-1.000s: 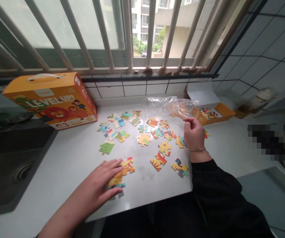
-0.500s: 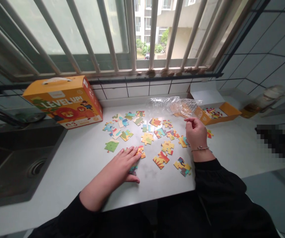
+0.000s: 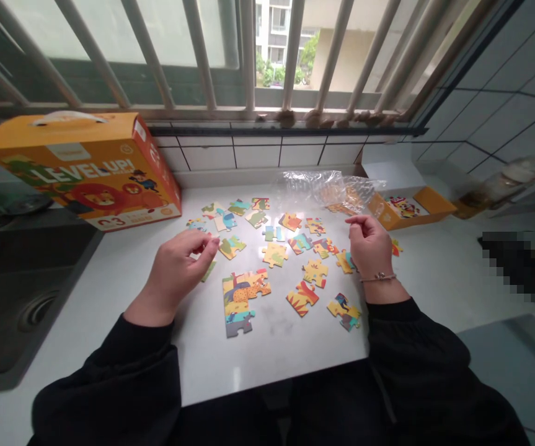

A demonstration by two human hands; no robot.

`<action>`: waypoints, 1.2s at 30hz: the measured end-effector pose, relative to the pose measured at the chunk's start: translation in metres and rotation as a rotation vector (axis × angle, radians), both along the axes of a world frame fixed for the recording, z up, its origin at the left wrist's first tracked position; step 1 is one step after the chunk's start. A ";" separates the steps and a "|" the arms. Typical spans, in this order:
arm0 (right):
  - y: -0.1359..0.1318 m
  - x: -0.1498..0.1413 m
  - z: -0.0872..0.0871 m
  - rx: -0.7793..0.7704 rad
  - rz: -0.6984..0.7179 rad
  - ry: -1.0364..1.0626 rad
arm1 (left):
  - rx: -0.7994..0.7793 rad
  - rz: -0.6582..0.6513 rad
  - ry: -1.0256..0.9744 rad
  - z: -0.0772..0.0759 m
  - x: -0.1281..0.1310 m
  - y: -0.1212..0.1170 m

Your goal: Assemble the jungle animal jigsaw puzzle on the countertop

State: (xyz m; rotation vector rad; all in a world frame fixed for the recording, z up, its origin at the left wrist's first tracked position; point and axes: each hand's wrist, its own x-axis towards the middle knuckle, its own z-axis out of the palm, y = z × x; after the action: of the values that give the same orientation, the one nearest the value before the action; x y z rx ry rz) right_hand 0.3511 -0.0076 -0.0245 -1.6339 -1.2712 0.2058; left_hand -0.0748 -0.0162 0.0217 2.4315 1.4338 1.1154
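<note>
Those jigsaw pieces (image 3: 275, 254) look like light, stiff card, easy to pinch by an edge, and either side of the joined strip (image 3: 243, 297) the left hand (image 3: 174, 279) and right hand (image 3: 367, 248) are curled loosely, can't tell if they're holding anything.

The head-worn view looks forward and down from close above the white counter (image 3: 128, 279) toward the barred window (image 3: 248, 56).

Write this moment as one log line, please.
left hand: raised, beside joined pieces | right hand: raised, near loose piece
</note>
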 end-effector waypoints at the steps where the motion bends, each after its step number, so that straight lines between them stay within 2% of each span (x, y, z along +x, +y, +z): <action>1: -0.001 -0.001 0.001 -0.001 0.006 -0.004 | -0.015 0.024 -0.009 0.000 0.000 -0.002; 11: -0.006 -0.006 0.008 -0.029 0.022 0.009 | -0.217 0.094 0.076 -0.002 0.007 -0.002; 17: -0.006 -0.008 0.009 -0.048 0.062 -0.011 | -0.244 0.125 0.105 -0.001 0.007 -0.004; 22: -0.009 -0.009 0.014 -0.102 0.107 -0.102 | -0.294 0.048 0.130 -0.002 0.011 -0.004; 25: -0.030 -0.021 0.031 -0.143 0.166 -0.208 | -0.340 -0.047 0.160 -0.003 0.013 -0.006; 29: -0.087 -0.058 0.048 -0.207 0.301 -0.458 | -0.413 -0.131 0.211 -0.005 0.016 -0.008; 31: -0.116 -0.078 0.043 -0.215 0.373 -0.561 | -0.440 -0.152 0.242 -0.005 0.018 -0.009; 33: -0.137 -0.093 0.030 -0.226 0.404 -0.635 | -0.454 -0.164 0.258 -0.004 0.019 -0.010; 36: -0.152 -0.101 0.009 -0.248 0.369 -0.676 | -0.477 -0.193 0.257 -0.005 0.019 -0.010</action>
State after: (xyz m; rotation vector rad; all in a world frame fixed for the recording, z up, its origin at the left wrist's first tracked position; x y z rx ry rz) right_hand 0.2496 -0.1601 -0.0154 -1.7308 -2.1363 0.0287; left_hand -0.0554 -0.0263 0.0170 2.3471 1.3023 0.3729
